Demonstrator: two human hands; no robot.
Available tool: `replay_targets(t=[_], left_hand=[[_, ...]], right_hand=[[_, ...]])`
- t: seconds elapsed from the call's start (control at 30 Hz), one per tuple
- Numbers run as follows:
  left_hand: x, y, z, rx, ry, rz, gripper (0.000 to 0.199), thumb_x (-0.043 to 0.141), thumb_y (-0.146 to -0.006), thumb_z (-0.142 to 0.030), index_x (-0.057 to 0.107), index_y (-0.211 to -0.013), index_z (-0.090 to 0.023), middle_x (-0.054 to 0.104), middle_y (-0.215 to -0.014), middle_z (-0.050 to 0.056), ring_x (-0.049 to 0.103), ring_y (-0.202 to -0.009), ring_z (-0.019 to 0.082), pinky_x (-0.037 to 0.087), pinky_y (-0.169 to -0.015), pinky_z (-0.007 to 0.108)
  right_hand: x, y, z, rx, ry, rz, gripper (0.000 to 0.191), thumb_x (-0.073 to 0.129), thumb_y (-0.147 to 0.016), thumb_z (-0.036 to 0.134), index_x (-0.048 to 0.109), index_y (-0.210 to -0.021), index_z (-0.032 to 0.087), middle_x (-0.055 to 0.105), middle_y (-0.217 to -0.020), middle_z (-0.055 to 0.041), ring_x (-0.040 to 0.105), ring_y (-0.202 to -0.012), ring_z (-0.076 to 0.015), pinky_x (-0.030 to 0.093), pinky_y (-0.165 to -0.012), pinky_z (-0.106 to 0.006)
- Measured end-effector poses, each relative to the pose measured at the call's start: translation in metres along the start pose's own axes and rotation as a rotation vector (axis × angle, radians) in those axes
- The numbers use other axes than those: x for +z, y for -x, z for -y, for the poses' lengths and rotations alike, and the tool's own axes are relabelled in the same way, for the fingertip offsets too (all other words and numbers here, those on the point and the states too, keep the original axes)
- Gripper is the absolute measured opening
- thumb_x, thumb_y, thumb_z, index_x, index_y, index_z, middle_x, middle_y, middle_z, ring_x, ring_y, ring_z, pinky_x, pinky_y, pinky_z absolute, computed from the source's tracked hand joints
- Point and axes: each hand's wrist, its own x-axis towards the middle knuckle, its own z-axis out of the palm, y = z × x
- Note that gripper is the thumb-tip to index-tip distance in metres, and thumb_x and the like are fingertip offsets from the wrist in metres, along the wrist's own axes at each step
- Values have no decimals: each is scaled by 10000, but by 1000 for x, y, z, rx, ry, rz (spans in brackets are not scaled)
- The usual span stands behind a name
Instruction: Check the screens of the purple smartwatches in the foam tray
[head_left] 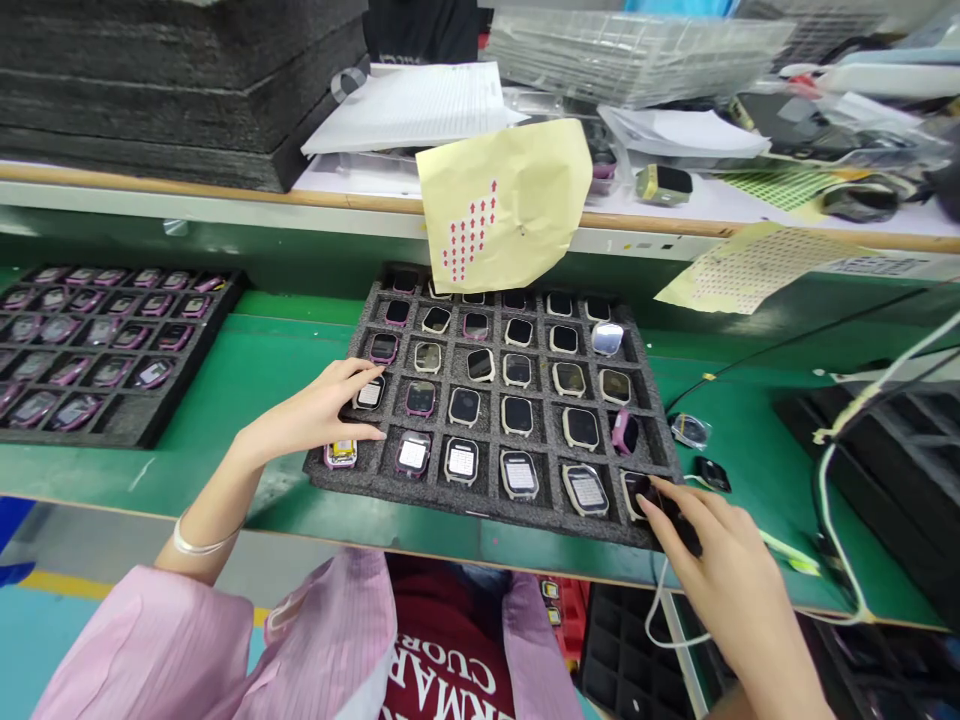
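A black foam tray (pixel 480 507) with square compartments lies before me, holding rows of smartwatch bodies without straps. My left hand (pixel 319 405) is at its left edge, thumb and fingers apart. Its fingertips are by a smartwatch with a lit white screen (pixel 369 392). Just below that hand, a pink-rimmed case with yellow inside (pixel 341 454) sits in the front left corner. At the front right corner, my right hand (pixel 712 545) has thumb and index fingertips close together on a dark-screened smartwatch (pixel 634 494). Several front-row watches, such as this pale one (pixel 519 474), show white screens.
A second foam tray (pixel 124 420) of pink watches is at the left. White cables (pixel 829 500) and dark trays (pixel 885 480) are at the right. Yellow sheets (pixel 510 205) hang from the shelf over the tray's back. Stacked black foam (pixel 150 100) stands on the shelf.
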Motion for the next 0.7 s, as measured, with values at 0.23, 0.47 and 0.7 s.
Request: replay_targets(t=[0.23, 0.47, 0.7], left_hand=[[3, 66, -31, -308, -352, -222, 396, 439, -922, -475, 494, -1171, -173, 596, -927, 95, 577, -885, 289, 452, -764, 396], [44, 66, -38, -332, -470, -224, 285, 401, -947, -376, 557, -1014, -148, 565, -889, 123, 532, -832, 310, 435, -721, 414], [43, 60, -54, -261, -59, -142, 362, 456, -932, -336, 451, -1271, -210, 525, -1041, 88, 552, -945, 253, 466, -808, 379]], right_hand=[[10, 1, 3, 220, -23, -30, 769, 313, -823, 785, 638, -1070, 133, 644, -854, -116, 574, -650, -250, 467, -602, -375], [12, -13, 11, 453, -74, -18, 891, 361, -644, 909, 680, -952, 137, 609, -694, -75, 530, -535, -229, 416, -496, -354], [11, -8, 14, 409, -110, -64, 713, 423, -701, 835, 663, -845, 180, 584, -686, -64, 534, -565, -232, 426, -535, -357]])
